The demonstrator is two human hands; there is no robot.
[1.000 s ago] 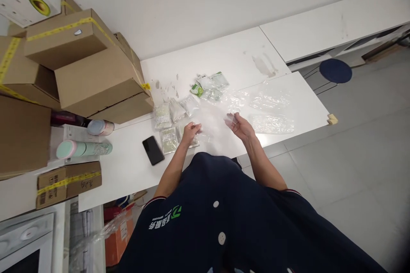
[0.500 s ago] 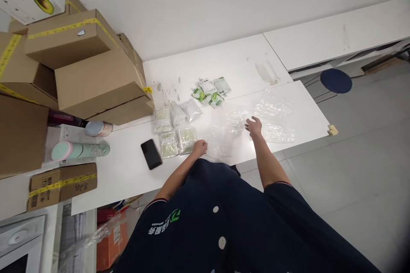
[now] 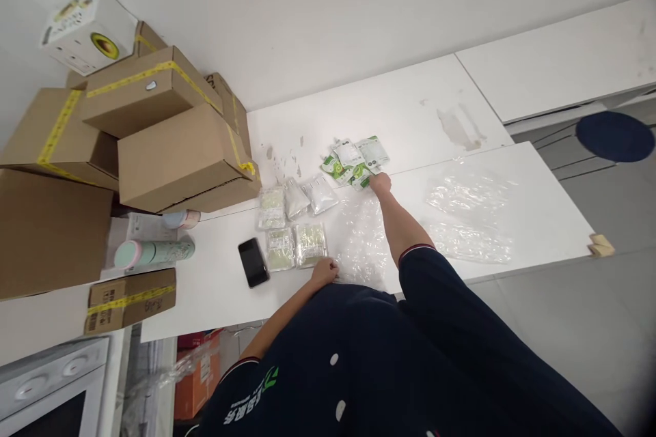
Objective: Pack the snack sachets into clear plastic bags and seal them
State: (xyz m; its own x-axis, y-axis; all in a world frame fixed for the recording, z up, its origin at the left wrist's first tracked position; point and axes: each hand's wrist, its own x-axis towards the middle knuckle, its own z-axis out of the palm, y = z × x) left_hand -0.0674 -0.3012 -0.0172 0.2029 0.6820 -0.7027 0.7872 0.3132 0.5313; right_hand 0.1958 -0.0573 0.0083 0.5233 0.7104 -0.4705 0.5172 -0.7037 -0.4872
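My right hand point(image 3: 380, 183) is closed at the near right edge of a pile of green-and-white spouted pouches point(image 3: 348, 152), its fingers pinching the lowest one. By the table's front edge my left hand point(image 3: 326, 272) is closed on the border of a clear plastic bag point(image 3: 361, 239) that lies flat. Left of this bag are several clear packs with pale green contents point(image 3: 310, 244). Two silvery packets point(image 3: 321, 194) lie between them and the pouches.
More clear plastic bags point(image 3: 471, 212) are spread on the right of the white table point(image 3: 415, 109). A phone point(image 3: 253, 263), a mint bottle point(image 3: 158, 252) and stacked cardboard boxes point(image 3: 179, 157) occupy the left. A blue stool point(image 3: 615, 136) stands beyond the right end.
My right hand has moved from over the plastic bags, left and away from me, to the pouches. The left hand stays at the bag's border. The view has shifted somewhat.
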